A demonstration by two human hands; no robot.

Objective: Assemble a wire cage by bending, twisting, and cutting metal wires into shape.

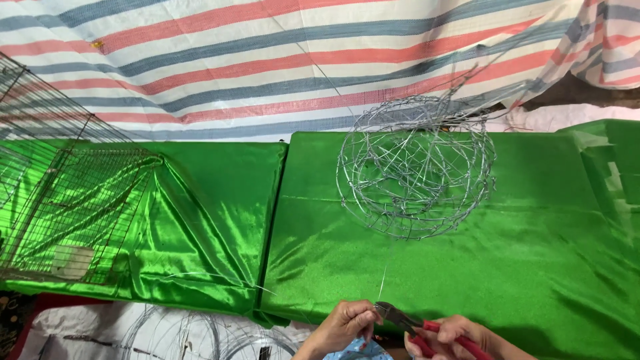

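Gripping red-handled pliers (427,330), the right hand (450,337) closes their tip on a thin wire (382,283) pinched by the left hand (343,325), just below a wire ball (415,167) on green satin cloth (527,253).

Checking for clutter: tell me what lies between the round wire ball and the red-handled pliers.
Head view: only shiny green cloth and one thin upright wire strand separate wire ball from pliers.

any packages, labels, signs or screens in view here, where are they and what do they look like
No packages, labels, signs or screens show.
Nearest candidate: a small pale block inside the wire cage at left, too blurred to identify.
The hands hold only red-handled pliers and a thin wire.
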